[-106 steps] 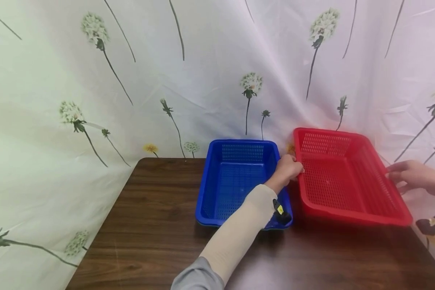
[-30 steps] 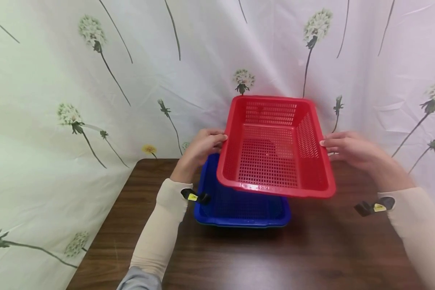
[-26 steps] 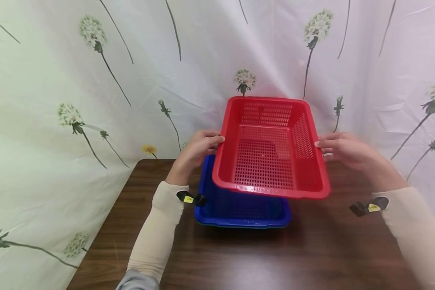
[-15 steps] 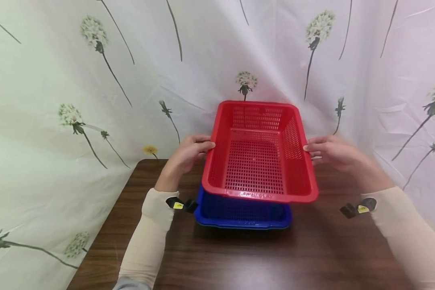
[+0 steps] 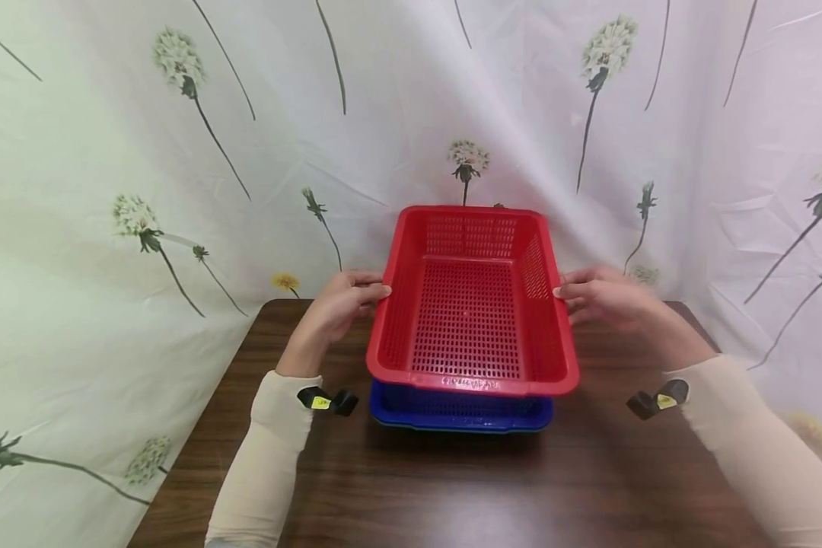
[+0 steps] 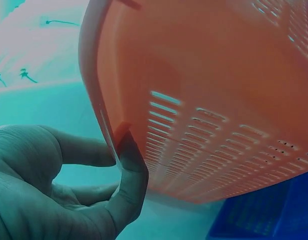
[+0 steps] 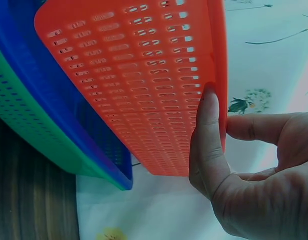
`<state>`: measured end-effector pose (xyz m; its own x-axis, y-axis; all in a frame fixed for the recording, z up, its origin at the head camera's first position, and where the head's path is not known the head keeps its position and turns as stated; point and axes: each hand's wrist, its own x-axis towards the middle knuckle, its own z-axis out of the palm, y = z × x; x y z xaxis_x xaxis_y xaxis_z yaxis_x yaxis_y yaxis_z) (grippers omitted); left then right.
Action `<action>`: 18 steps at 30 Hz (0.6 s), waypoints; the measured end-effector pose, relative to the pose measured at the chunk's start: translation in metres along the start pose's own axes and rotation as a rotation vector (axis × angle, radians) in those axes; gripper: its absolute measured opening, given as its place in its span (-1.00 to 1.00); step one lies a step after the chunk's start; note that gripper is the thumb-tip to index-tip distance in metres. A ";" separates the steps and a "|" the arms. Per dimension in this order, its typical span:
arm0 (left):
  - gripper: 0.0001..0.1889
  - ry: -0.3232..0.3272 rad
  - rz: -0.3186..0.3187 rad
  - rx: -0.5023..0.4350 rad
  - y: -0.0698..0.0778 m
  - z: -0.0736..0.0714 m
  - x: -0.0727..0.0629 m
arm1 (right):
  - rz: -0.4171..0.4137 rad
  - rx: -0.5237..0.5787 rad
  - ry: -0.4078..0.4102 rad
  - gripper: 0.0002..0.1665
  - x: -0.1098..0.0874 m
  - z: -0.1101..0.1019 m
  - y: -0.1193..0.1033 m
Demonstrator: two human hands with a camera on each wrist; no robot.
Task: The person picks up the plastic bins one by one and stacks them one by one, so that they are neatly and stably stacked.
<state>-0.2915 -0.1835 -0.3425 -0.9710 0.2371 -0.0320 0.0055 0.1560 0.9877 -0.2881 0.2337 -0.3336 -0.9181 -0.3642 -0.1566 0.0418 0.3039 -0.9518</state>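
Observation:
A red plastic basket (image 5: pixel 466 312) with slotted walls and floor hangs over a blue basket (image 5: pixel 459 415), whose front rim shows below it. My left hand (image 5: pixel 339 308) pinches the red basket's left rim, thumb on top and fingers beneath. On the opposite side my right hand (image 5: pixel 606 297) pinches the right rim in the same way. The right wrist view shows the red basket (image 7: pixel 138 90) raised and tilted above the blue one (image 7: pixel 58 90). That blue basket sits in a green basket (image 7: pixel 38 125), mostly hidden in the head view.
The baskets stand on a dark wood-grain table (image 5: pixel 301 472). A pale cloth (image 5: pixel 356 152) printed with dandelions hangs behind it and along the sides. Black wrist cameras are strapped over both sleeves.
From a spot right of the blue basket, both hands have carried the red basket left above it. Over the last second it has come lower and further left. The left hand has kept its hold.

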 end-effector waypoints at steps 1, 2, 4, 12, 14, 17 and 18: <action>-0.54 0.003 -0.006 0.006 -0.002 -0.001 -0.001 | 0.000 0.002 0.001 -0.51 0.001 0.002 0.001; -0.55 0.005 -0.012 0.013 -0.004 -0.002 -0.002 | 0.000 0.000 -0.002 -0.52 0.002 0.003 0.003; -0.54 0.006 -0.023 0.021 -0.009 -0.004 -0.003 | 0.007 0.003 -0.007 -0.53 0.003 0.006 0.006; -0.54 -0.009 -0.039 0.024 -0.027 -0.008 -0.006 | 0.021 -0.011 -0.045 -0.52 0.009 0.011 0.021; -0.54 -0.015 -0.040 0.028 -0.032 -0.009 -0.006 | 0.017 -0.020 -0.047 -0.55 0.010 0.013 0.025; -0.54 -0.017 -0.051 0.045 -0.040 -0.008 -0.008 | 0.024 -0.025 -0.053 -0.58 0.012 0.015 0.029; -0.54 -0.015 -0.058 0.052 -0.043 -0.008 -0.008 | 0.030 -0.023 -0.053 -0.59 0.013 0.016 0.030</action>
<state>-0.2861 -0.1995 -0.3833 -0.9662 0.2409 -0.0914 -0.0374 0.2195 0.9749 -0.2920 0.2240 -0.3688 -0.8945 -0.4000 -0.1996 0.0598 0.3354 -0.9402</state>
